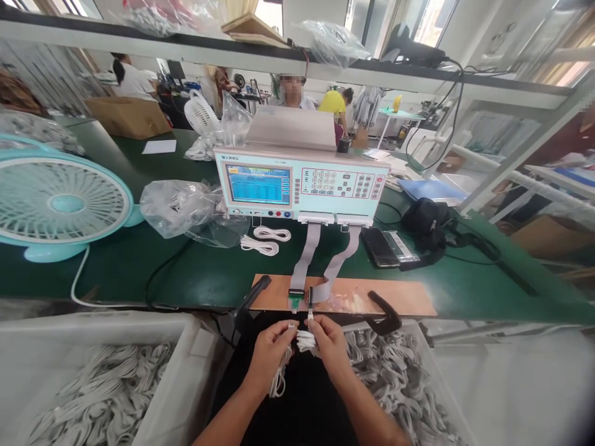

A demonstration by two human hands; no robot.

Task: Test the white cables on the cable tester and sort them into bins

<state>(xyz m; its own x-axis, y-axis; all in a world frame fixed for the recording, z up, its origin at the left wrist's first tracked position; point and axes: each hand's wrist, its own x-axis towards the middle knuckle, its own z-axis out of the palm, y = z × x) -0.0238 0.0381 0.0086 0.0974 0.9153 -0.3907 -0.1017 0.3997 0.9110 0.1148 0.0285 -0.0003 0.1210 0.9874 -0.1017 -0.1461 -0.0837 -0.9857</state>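
Observation:
My left hand point(272, 350) is closed on a coiled white cable point(277, 379), whose loops hang below the fingers and whose plug end sticks up at the fingertips. My right hand point(331, 347) pinches a second coiled white cable point(305, 340) near its plug point(310, 314), which meets the right-hand socket at the board's front edge. Just left of that plug sits a small green circuit board point(295, 302) with a metal connector. Grey ribbon cables point(307, 257) run from the sockets up to a tester point(302, 186) with a lit blue screen.
Black clamps point(385, 313) hold a copper-coloured board point(372, 296) at the table edge. Bins of cables stand at left point(186, 365) and right point(432, 371). Two coiled cables point(260, 246), a phone point(383, 248), a bagged bundle point(179, 207) and a fan point(65, 201) lie around the tester. Several people are beyond.

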